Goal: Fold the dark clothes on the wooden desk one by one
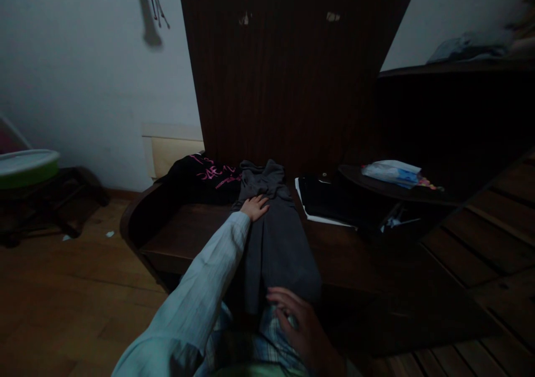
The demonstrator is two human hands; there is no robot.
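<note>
Dark grey trousers (pixel 286 243) lie lengthwise over a brown wooden bench, bunched at the far end, their near end hanging over the front edge. My left hand (pixel 254 207) rests flat on their upper part, fingers spread. Close to my lap, my right hand (pixel 298 321) is beside the near end of the trousers. Its fingers are loosely bent, with a gap between thumb and fingers, and nothing shows in it. Whether it touches the cloth I cannot tell. A black garment with pink lettering (pixel 209 179) lies left of the trousers.
The bench (pixel 184 229) has a curved left arm and a tall dark back panel (pixel 292 87). To the right lie a black flat item (pixel 330 201) over white sheets and a shelf holding a blue-white packet (pixel 390 173). A green-sided tub (pixel 29 169) stands far left.
</note>
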